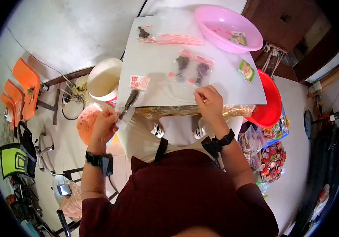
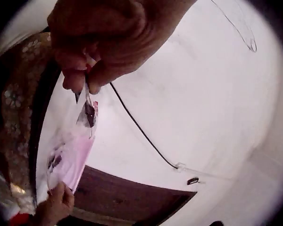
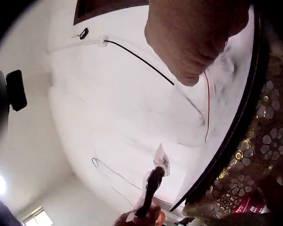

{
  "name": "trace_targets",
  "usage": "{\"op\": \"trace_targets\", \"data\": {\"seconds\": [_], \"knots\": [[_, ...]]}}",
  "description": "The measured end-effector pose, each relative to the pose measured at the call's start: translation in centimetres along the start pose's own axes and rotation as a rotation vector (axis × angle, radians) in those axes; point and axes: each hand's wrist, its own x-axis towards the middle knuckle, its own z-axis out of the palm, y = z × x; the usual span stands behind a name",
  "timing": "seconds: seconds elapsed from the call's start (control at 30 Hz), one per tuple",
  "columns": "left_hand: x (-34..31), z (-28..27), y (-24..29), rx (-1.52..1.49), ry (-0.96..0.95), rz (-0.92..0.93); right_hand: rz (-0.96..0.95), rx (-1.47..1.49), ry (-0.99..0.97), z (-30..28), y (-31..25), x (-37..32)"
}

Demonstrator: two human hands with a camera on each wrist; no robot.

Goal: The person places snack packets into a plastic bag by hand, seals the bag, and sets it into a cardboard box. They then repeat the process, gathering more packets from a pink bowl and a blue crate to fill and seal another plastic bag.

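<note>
My left hand (image 1: 105, 122) pinches the lower end of a clear packet (image 1: 130, 98) with a dark, strip-shaped food inside and a red-and-white label at the top. It holds the packet off the table's left front corner. At the front edge, my right hand (image 1: 209, 100) has its fingers curled, pinching the edge of a clear plastic bag (image 1: 175, 91) that lies on the white table (image 1: 232, 93). Just beyond lie two clear bags with red print and dark contents, one on the left (image 1: 182, 63), one on the right (image 1: 203, 71).
A pink basin (image 1: 201, 23) stands at the back right, a green packet (image 1: 246, 72) in front of it. Pink-edged bags (image 1: 179, 38) are stacked at the back beside another dark-filled packet (image 1: 145, 33). A white bucket (image 1: 105, 79) stands left, a red basin (image 1: 270, 102) right.
</note>
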Motion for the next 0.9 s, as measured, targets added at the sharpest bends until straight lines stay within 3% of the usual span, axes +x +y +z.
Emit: {"op": "trace_targets", "data": {"seconds": [0.13,0.37,0.77,0.9], "knots": [[-2.8,2.1,0.5,-0.103,-0.142,-0.058,0.013,0.046,0.004,-0.2,-0.6,0.6],[-0.9,8.3,-1.6,-0.089,-0.204,-0.163,0.0,0.065,0.033,0.1,-0.2,0.7],[4.2,15.5,-1.3,-0.008,-0.019,-0.037,-0.076,0.048,0.018,0.0,-0.3,-0.1],[6.0,17.9,-1.6,0.034,0.001,0.093,-0.091,0.045,-0.009,0.0,-0.3,-0.1]]}}
